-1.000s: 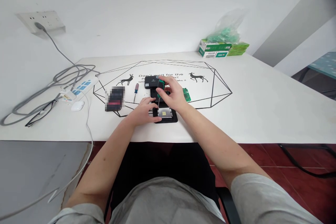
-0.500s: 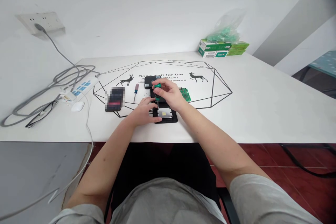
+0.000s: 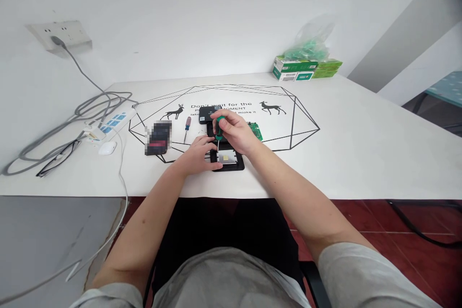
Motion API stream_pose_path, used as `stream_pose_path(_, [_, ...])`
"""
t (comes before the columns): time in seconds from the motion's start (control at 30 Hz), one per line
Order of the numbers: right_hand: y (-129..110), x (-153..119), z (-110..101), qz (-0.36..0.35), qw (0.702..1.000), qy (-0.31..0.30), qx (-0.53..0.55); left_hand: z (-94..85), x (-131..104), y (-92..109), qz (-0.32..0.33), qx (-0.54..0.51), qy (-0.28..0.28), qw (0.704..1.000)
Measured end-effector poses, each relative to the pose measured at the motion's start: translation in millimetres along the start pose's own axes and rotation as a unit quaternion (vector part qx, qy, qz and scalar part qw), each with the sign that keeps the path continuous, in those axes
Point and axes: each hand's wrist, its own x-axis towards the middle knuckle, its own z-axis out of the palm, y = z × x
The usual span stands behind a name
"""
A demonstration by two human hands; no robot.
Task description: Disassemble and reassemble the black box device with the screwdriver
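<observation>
My right hand (image 3: 238, 131) is closed around the green handle of a screwdriver (image 3: 220, 128). The shaft points down, its tip at the left part of an open black case (image 3: 238, 167) near the table's front edge. Inside that case lies a silver plate (image 3: 231, 156) with a small yellowish label. My left hand (image 3: 197, 157) grips the case from its left side, thumb along the near edge and fingers by the screwdriver shaft. Behind the case are other black parts (image 3: 205, 114), partly covered by my right hand. A green circuit board (image 3: 256, 131) shows beyond my right wrist.
A second screwdriver (image 3: 187, 127) and a blurred-out dark flat object (image 3: 159, 138) lie to the left. Farther left are a power strip (image 3: 117, 121), coiled grey cable (image 3: 77, 106), glasses (image 3: 57, 163) and a small white rounded object (image 3: 107, 147). Green-white boxes (image 3: 296, 66) stand back right.
The screwdriver handle has turned and lowered slightly, and my right-hand fingers have shifted on it. My left hand and the case stay nearly in place.
</observation>
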Motion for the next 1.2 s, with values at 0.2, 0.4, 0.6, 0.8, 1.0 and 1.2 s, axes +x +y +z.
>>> stream_pose_path(0.2, [-8,-2,2,0.040,0.996,-0.007,0.080,0.1,0,1,0.001,0.003,0.000,1.000])
stream_pose_path(0.4, [-2,1,-1,-0.019,0.998,0.051,-0.016,-1.2,-2,3,-0.011,0.007,-0.007,1.000])
stream_pose_path(0.6, [-6,-1,-5,-0.002,1.000,0.024,-0.002,-2.0,-2,4,-0.017,-0.002,-0.008,1.000])
stream_pose_path(0.8, [-7,-2,-2,0.007,1.000,0.028,-0.004,-2.2,-1,3,-0.012,-0.003,-0.007,1.000])
stream_pose_path(1.0, [0,0,-8,-0.069,0.985,0.084,-0.134,-2.4,-1,4,-0.014,-0.002,-0.006,1.000])
stream_pose_path(1.2, [-5,-4,-6,-0.110,0.969,0.121,-0.183,-3.8,-2,5,-0.010,0.002,-0.005,1.000])
